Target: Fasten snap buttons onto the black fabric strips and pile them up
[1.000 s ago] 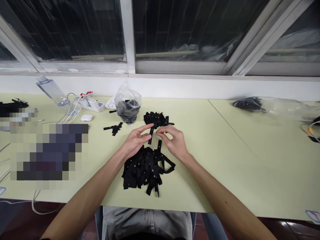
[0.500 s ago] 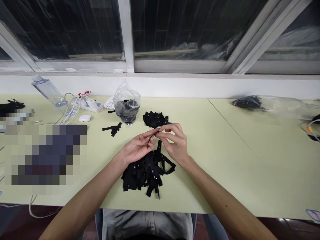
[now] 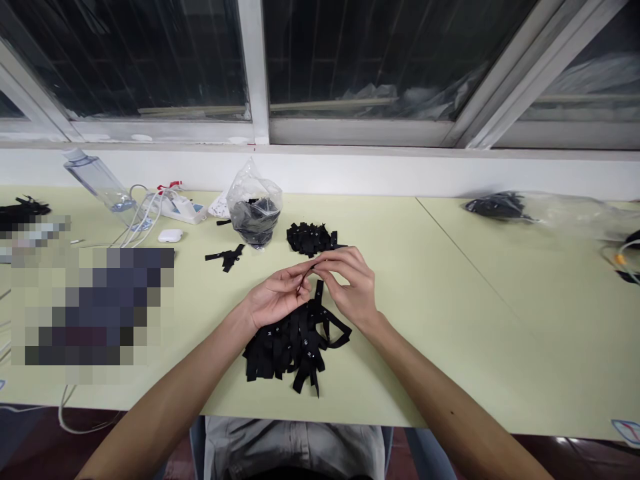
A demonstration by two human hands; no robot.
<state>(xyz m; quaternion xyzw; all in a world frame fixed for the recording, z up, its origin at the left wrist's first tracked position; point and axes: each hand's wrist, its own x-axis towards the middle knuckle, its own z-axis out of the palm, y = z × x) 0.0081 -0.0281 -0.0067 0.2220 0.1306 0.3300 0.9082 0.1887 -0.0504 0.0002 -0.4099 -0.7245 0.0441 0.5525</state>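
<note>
Nearest is the large pile of black strips (image 3: 283, 350), loose and overlapping on the table (image 3: 450, 360), some with small white marks. Just above its far edge, the left hand (image 3: 276, 300) is palm-up, fingers curled nearly closed around one black strip (image 3: 301, 286). The right hand (image 3: 351, 285) has thumb and index pinched together at the strip's upper end, other fingers bent; can't tell if anything tiny is in that pinch too. Risks, my read: the strip is thin and mostly hidden by fingers, so a loose left hold could let it twist or slip; if dropped, it'd probably get lost among the lookalikes below. A low wrist could also drag the pile. Beyond the hands, the smaller pile (image 3: 310, 239) sits close to the right fingers, so a knock could scatter it or mix the two. Left of it, a few loose strips (image 3: 227, 257) and a white case (image 3: 171, 235), lid shut, contents unseen. Farther, a clear plastic bag (image 3: 255, 217) stands upright, black pieces filling its lower part. Far right, another clear bag (image 3: 570, 212) lies flat, black stuff bunched at its left end, too blurry to identify.
</note>
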